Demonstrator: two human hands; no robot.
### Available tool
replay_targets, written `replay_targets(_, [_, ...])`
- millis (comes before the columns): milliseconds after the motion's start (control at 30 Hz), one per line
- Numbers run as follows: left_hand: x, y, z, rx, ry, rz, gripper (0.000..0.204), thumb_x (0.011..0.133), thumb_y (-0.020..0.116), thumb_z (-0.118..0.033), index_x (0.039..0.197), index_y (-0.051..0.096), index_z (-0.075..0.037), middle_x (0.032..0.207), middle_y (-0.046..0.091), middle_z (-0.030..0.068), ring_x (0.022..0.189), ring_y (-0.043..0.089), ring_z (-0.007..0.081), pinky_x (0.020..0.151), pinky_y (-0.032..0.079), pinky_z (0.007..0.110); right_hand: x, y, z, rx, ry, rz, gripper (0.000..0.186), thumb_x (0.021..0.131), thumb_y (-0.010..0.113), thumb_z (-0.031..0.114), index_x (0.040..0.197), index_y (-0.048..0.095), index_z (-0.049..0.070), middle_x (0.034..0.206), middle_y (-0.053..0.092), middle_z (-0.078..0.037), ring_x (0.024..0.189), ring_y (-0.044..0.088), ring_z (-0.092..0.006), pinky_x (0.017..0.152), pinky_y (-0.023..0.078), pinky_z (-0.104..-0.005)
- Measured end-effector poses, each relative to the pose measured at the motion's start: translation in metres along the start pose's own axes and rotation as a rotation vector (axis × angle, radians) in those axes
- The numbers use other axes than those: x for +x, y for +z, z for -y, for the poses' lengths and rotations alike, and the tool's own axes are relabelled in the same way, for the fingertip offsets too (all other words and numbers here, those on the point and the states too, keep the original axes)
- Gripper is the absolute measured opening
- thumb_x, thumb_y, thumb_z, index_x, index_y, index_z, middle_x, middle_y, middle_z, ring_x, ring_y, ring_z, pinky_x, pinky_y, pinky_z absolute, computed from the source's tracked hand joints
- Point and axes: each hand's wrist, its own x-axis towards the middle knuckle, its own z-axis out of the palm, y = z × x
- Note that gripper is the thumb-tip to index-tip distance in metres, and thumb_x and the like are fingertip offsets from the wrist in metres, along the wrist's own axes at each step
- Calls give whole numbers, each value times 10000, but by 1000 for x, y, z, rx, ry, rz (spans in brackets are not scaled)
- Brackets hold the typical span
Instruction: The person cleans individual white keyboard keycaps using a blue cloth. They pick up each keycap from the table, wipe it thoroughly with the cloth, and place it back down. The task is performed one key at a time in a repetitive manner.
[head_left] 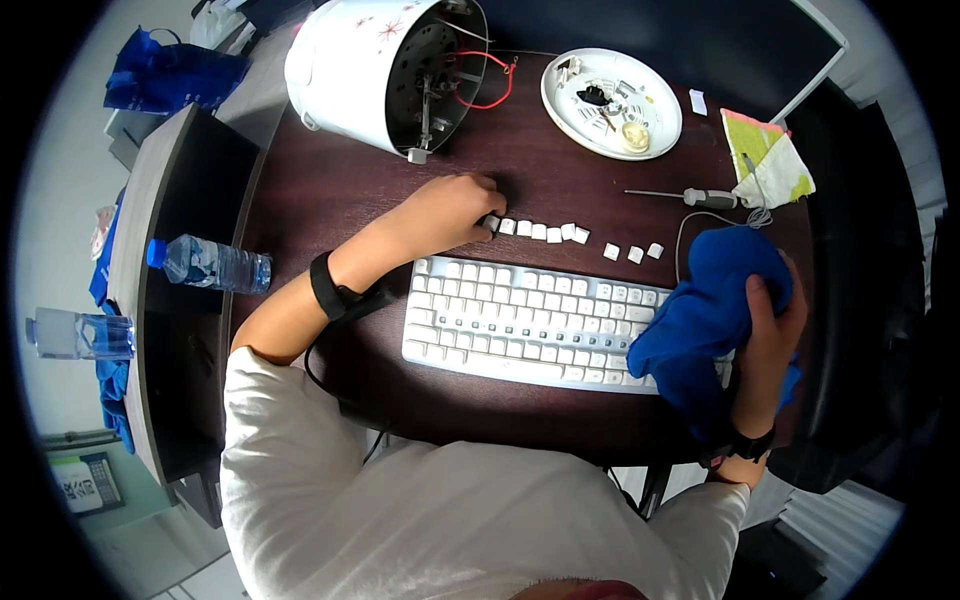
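Note:
A white keyboard [510,320] lies across the desk, with a strip of bare switches where keys are off. Loose white keycaps [525,227] lie in a broken row above it. At that row's left end, my left hand [460,208] has its fingers curled down on a keycap [490,224], partly hidden by them. My right hand [765,330] grips a bunched blue cloth [715,285], which drapes over the keyboard's right end.
A white cylindrical appliance [340,65] lies on its side at back left. Behind the keys are a plate of small parts [590,135], a screwdriver [710,198], a folded cloth [775,165] and a monitor [660,40]. A water bottle [210,265] lies left.

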Motion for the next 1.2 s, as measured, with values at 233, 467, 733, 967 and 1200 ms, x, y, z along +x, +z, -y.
replay_targets(233, [-11,-12,-10,-190,1,-163,171,700,673,-48,852,609,-5,738,567,108,680,569,238,617,450,334,-14,11,17,14,31,12,451,817,645,259,1151,540,-25,1023,591,-133,941,556,-190,868,401,-301])
replay_targets(467, [-19,-31,-116,-669,155,-316,157,718,691,-24,848,604,-39,709,559,39,566,496,108,491,401,245,-38,27,28,-164,-431,264,365,781,655,138,1096,543,-10,934,582,-152,780,589,-229,732,456,-302])
replay_targets(733, [-14,-19,-134,-749,179,-337,166,734,691,-35,870,596,-39,755,563,39,616,498,116,516,390,247,-54,5,35,-7,-406,456,482,674,770,91,1075,508,45,914,593,-128,795,610,-229,704,481,-315])
replay_targets(967, [-12,-14,-128,-825,207,-312,189,758,684,-40,922,591,-37,813,609,34,663,549,118,596,432,237,-51,-5,37,105,-245,543,369,708,696,30,1047,551,53,946,601,-100,848,587,-205,795,431,-318])
replay_targets(1200, [-18,-12,-135,-1131,130,-186,182,790,646,14,956,576,-12,841,628,49,783,606,97,710,480,242,-31,25,57,150,41,869,224,763,691,109,946,575,53,870,569,-30,801,558,-133,743,423,-264])
